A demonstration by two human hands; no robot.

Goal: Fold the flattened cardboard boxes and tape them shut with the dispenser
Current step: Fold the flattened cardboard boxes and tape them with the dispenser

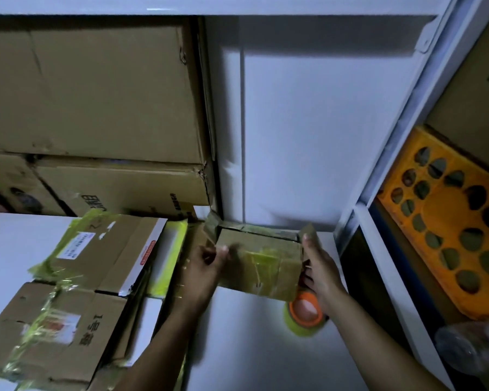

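While both forearms reach forward over the white tabletop (pixel 251 356), the left hand (pixel 206 265) pinches the left edge of the small cardboard box (pixel 261 263) and the right hand (pixel 321 268) curls round its right end, near the tabletop's back edge. The tape roll (pixel 305 313) lies under the right wrist.

Storeroom, stacked cardboard cartons (pixel 96 94), white shelving (pixel 424 114), orange crate (pixel 452 221)

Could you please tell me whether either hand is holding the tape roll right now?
No: both the left hand and right hand grip the small cardboard box, while the tape roll lies on the white table.
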